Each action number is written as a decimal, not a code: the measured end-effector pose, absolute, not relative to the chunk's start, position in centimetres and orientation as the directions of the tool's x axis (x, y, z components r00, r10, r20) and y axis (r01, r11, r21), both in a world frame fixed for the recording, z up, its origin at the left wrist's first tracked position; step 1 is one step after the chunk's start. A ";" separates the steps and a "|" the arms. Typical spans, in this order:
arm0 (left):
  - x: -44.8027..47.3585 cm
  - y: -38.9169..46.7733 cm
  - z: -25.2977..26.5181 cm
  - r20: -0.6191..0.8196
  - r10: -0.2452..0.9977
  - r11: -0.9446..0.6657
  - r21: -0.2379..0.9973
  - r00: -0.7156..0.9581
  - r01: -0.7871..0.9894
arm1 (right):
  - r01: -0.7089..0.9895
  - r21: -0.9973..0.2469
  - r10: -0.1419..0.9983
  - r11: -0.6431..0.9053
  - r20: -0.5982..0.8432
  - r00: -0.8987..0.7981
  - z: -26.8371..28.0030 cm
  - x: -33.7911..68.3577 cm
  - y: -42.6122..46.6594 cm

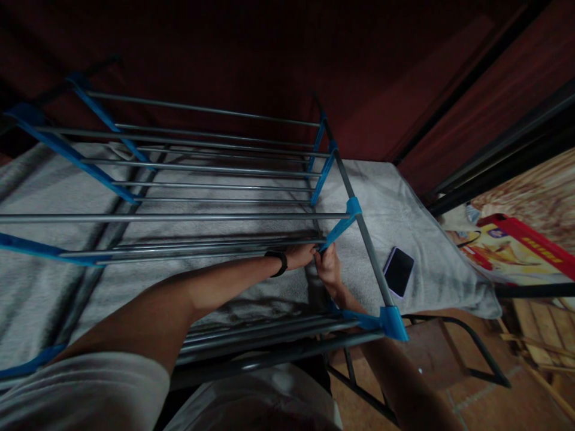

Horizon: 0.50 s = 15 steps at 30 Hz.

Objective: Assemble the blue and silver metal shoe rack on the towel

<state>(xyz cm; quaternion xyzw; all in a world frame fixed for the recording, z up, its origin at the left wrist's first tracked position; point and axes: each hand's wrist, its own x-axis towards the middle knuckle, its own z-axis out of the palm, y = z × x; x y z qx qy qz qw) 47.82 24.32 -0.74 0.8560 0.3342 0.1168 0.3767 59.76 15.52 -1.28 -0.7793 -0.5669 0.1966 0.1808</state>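
A shoe rack of grey metal tubes and blue plastic brackets lies on its side across a grey cloth. My left hand (302, 255), with a black band at its wrist, closes around the right end of a lower metal tube (215, 244). Beside it my right hand (329, 269) reaches up past the near tubes and grips the low end of a blue bracket (338, 230). Both hands meet at this joint, and some fingertips are hidden there. A side tube (372, 254) slants past to the right, from the upper blue connector to the near corner connector (393, 323).
A phone (399, 272) lies on the grey cloth (431, 263) right of the rack. Further right is a red and yellow printed bag (516, 248). A dark metal-framed chair (431, 353) stands on the tiled floor below. Dark red curtain (251, 54) hangs behind.
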 end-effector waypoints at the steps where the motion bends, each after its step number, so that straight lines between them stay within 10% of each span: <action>1: 47.8 24.3 -0.7 -0.050 0.660 -0.495 0.722 0.749 0.484 | 0.816 -0.497 0.954 -0.295 -0.112 0.277 -1.4 59.8 15.6; 15: 47.5 24.2 -0.4 -0.083 0.618 -0.478 0.750 0.782 0.457 | 0.771 -0.634 0.899 -0.050 0.308 0.312 -5.0 60.4 15.5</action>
